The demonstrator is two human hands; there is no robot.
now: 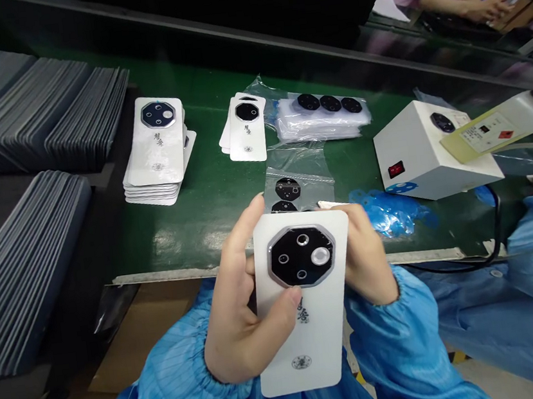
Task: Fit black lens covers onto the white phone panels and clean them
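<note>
Left hand [239, 313], right hand [368, 258] closed on long edges of white phone-back card [308, 343], long axis pointing forward; left thumb [292, 298] just below octagonal lens module [301, 258].

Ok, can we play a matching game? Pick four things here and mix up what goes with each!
Things:
1. White card
2. White box
3. Rocker switch
4. Crumpled plastic

Matches:
A. Red
B. Held by the left hand and right hand
C. Blue
D. Has a black piece on top

Pairs: 1-B, 2-D, 3-A, 4-C
</note>
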